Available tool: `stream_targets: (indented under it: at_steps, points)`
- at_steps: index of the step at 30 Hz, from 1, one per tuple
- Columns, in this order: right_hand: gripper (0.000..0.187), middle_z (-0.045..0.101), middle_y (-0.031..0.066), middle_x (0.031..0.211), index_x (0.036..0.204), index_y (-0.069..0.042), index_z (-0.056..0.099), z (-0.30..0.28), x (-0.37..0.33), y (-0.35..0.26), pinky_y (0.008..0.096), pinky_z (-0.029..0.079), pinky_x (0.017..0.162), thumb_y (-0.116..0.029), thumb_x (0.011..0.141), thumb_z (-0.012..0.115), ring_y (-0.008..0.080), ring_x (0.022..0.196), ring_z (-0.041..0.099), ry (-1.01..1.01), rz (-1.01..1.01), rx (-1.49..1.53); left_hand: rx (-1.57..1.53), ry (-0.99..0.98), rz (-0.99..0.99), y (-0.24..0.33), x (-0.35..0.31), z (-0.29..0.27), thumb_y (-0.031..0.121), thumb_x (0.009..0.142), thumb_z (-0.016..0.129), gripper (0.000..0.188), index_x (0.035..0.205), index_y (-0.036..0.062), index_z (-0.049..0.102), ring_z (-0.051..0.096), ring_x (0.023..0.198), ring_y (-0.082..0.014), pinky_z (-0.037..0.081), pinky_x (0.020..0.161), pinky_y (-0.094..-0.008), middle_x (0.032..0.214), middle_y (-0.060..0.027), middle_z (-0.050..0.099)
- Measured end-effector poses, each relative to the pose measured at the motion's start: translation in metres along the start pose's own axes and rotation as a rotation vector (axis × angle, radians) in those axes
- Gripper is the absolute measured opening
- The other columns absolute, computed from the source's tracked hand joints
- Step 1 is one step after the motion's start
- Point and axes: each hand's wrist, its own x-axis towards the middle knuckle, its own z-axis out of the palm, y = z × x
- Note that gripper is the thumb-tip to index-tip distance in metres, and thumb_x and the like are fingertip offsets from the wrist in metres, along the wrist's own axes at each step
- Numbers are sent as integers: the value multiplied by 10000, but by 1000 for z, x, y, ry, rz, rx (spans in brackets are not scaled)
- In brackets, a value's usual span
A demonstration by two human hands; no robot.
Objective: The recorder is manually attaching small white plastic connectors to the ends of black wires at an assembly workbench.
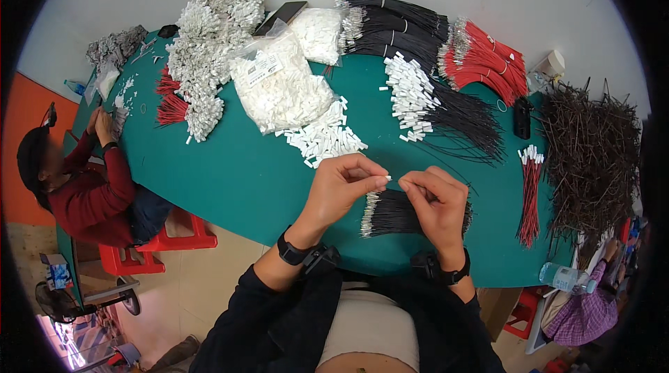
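Observation:
My left hand (336,190) pinches a small white connector housing (388,178) between thumb and forefinger. Close by on its right, my right hand (440,204) is closed in a pinch, and what its fingertips hold is too small to make out. Below both hands lies a row of black wires (396,215) with bare metal terminals at the left end, partly covered by my right hand. Loose white housings (322,139) are heaped just beyond my left hand. Farther right, a pile of black wires (468,120) carries white housings (411,94) on its ends.
On the green table (230,178) are bags of white housings (282,90), bundled black wires (397,24), red wire bundles (488,59), a thin red bundle (530,199) and a dark wire heap (589,157). A water bottle (568,278) is at right. Another person (90,185) works at left.

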Motion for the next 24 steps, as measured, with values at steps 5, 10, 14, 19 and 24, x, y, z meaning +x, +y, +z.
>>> stream_targets:
  at_steps: [5, 10, 14, 19, 24]
  points:
    - [92, 588, 59, 670, 904, -10, 752, 1, -2, 1, 298, 397, 525, 22, 827, 790, 156, 577, 529, -1, 0, 11, -77, -29, -6, -3, 0, 0, -39, 911, 757, 116, 1024, -49, 727, 726, 853, -163, 581, 801, -278, 928, -112, 752]
    - [99, 585, 61, 666, 903, -16, 754, 3, -2, 2, 307, 396, 524, 26, 821, 791, 166, 567, 520, -2, -15, 16, -79, -23, -16, -4, -1, 1, -41, 916, 750, 112, 1025, -50, 724, 724, 843, -162, 583, 797, -285, 930, -113, 749]
    - [91, 608, 62, 686, 913, -24, 752, -1, -2, 5, 342, 428, 573, -11, 831, 790, 213, 591, 552, -67, -23, -45, -66, -46, -34, -4, 0, -1, -21, 927, 751, 125, 1044, -52, 720, 718, 853, -151, 576, 803, -267, 929, -101, 749]
    - [105, 674, 94, 826, 919, -32, 740, -29, 34, 35, 404, 475, 684, -77, 835, 784, 289, 744, 626, -46, -214, -483, 741, 97, 243, 13, 9, -17, 42, 855, 810, 126, 973, 26, 768, 710, 872, -206, 552, 802, -322, 947, -69, 760]
    - [117, 698, 122, 946, 910, -29, 730, -31, 33, 48, 414, 511, 772, -80, 818, 782, 325, 900, 651, -26, -351, -668, 1218, -56, 407, -1, 9, -42, 38, 756, 824, 160, 905, 75, 784, 635, 944, -280, 532, 845, -389, 922, -55, 694]
